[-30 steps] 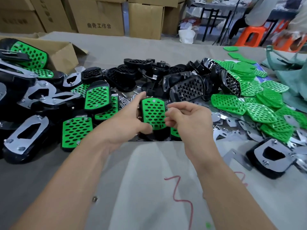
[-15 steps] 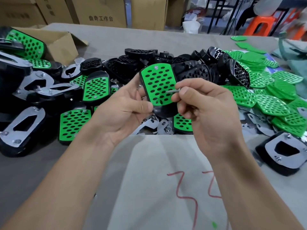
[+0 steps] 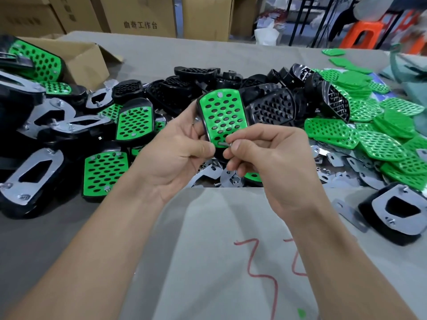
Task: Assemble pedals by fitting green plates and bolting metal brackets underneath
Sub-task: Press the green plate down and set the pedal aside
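Note:
My left hand (image 3: 178,148) grips a black pedal (image 3: 220,116) fitted with a green perforated plate, held upright above the table with the plate facing me. A bolt head shows at the plate's top. My right hand (image 3: 268,158) pinches a small metal bolt (image 3: 223,143) between thumb and fingers, its tip at a hole near the plate's lower end. Loose green plates (image 3: 379,144) lie heaped at the right. Loose metal brackets (image 3: 342,162) are scattered beneath them.
Black pedal shells (image 3: 272,107) are piled behind my hands. Assembled pedals (image 3: 105,172) lie at the left, some bracket-side up. An open cardboard box (image 3: 78,58) stands at the far left. One pedal with a bracket (image 3: 397,211) lies at the right. Grey cloth (image 3: 231,250) covers the table.
I lifted the pedal off the pile and tilted its green face toward me. My right hand brought the bolt down from mid-plate to the plate's lower end.

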### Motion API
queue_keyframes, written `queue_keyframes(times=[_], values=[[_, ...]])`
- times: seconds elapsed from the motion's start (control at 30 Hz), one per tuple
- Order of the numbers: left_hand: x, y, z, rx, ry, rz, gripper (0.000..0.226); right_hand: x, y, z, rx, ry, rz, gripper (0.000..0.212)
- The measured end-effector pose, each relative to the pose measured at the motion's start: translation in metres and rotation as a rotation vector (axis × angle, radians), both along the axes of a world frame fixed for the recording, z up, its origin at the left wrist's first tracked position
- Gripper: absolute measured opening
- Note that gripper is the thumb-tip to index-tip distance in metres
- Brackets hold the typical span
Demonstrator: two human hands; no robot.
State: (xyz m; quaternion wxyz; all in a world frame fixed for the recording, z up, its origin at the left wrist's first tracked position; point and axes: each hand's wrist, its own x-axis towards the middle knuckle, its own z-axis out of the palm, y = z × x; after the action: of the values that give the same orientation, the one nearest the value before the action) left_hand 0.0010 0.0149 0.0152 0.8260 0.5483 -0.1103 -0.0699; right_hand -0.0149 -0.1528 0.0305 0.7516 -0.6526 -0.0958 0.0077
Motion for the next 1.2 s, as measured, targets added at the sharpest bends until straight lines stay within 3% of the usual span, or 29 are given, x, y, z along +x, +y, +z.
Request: queue_keyframes(times=[0.17, 0.27, 0.37, 0.47, 0.53, 0.67, 0.77, 0.83, 0.9, 1.1, 1.2], values=[[-0.001, -0.013, -0.003, 0.117, -0.004, 0.139, 0.094, -0.001, 0.008, -0.01, -0.281, -0.076, -0.185, 0.025], [-0.002, -0.016, -0.005, 0.142, -0.029, 0.163, 0.092, 0.0, 0.014, -0.013, -0.343, -0.02, -0.223, 0.023], [-0.004, -0.016, -0.004, 0.124, -0.033, 0.129, 0.091, -0.002, 0.022, -0.017, -0.422, -0.076, -0.44, 0.016], [-0.005, -0.013, -0.001, 0.057, -0.014, 0.12, 0.09, -0.002, 0.024, -0.017, -0.542, -0.179, -0.579, 0.054], [-0.006, -0.011, 0.001, 0.027, 0.002, 0.094, 0.086, 0.001, 0.021, -0.014, -0.416, -0.072, -0.405, 0.067], [-0.007, -0.005, 0.005, 0.002, 0.045, 0.027, 0.084, 0.005, 0.011, -0.012, 0.006, 0.149, 0.032, 0.032], [0.0, 0.002, 0.006, -0.101, 0.102, 0.199, 0.08, 0.009, 0.01, -0.013, 0.217, 0.177, 0.027, 0.02], [0.005, 0.011, 0.007, -0.208, 0.164, 0.395, 0.076, 0.016, 0.009, -0.013, 0.033, 0.103, -0.198, 0.014], [0.008, 0.021, 0.007, -0.31, 0.2, 0.491, 0.072, 0.024, 0.012, -0.013, -0.31, -0.033, -0.326, 0.02], [0.004, 0.032, 0.016, -0.635, 0.224, 0.406, 0.072, 0.073, 0.054, -0.004, -1.166, -0.243, -0.043, 0.031], [0.001, 0.035, 0.019, -0.754, 0.218, 0.366, 0.063, 0.092, 0.068, -0.007, -1.401, -0.358, 0.047, 0.027]])
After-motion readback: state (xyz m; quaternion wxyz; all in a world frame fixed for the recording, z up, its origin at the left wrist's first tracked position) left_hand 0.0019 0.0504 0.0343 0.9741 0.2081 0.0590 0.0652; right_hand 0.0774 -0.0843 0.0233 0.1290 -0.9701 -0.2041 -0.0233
